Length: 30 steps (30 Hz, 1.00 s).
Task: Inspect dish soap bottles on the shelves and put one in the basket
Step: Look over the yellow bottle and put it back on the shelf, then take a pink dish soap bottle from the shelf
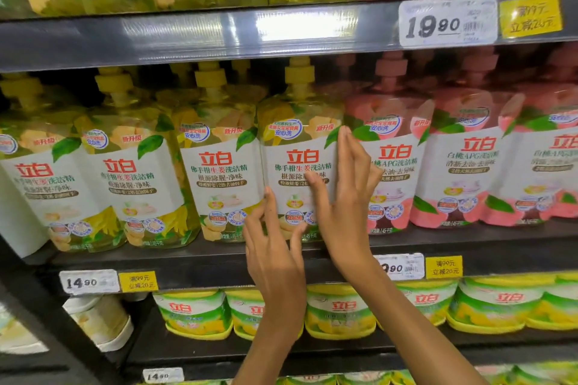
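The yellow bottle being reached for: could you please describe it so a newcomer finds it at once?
On the middle shelf, follow the yellow bottles rightward to the last one, just before the pink bottles. It alone has the left hand and right hand on its sides.

A yellow dish soap bottle [298,147] with a yellow pump cap and a white label bearing red characters stands upright on the middle shelf, last of the yellow row, just beside the pink bottles [463,150] at its right.
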Each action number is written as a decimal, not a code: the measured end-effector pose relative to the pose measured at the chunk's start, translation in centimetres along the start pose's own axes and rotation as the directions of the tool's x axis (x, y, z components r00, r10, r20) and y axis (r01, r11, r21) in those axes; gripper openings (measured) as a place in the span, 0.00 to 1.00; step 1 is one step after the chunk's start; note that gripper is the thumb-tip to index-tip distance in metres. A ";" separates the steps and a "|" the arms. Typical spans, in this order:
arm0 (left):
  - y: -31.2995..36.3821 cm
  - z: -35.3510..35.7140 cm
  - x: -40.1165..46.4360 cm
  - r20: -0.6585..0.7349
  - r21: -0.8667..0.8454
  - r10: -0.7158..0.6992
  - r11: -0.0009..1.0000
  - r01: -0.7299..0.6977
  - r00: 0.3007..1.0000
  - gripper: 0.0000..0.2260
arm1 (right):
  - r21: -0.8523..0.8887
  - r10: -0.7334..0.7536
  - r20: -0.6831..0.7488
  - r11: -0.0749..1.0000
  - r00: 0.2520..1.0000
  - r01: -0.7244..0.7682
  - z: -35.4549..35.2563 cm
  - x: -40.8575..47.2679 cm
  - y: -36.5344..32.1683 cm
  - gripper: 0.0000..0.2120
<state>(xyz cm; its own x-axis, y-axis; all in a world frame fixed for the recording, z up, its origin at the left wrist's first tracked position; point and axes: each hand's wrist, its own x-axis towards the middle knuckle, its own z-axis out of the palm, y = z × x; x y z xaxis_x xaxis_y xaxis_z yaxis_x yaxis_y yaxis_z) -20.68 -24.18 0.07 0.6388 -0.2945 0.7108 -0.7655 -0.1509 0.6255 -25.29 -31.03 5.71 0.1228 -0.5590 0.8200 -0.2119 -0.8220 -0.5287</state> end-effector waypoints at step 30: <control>9.1 5.4 -2.6 0.060 -0.443 -0.146 0.883 0.157 0.988 0.27 | 0.157 -0.155 0.175 0.979 0.972 0.128 -10.7 8.7 4.3 0.33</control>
<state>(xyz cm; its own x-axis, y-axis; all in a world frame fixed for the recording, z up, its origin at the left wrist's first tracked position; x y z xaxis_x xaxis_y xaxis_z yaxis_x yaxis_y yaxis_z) -29.77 -29.86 2.19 0.7377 -0.3255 0.5915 -0.5413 0.2383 0.8063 -35.46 -38.26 12.93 0.3214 -0.4350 0.8411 -0.0392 -0.8936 -0.4472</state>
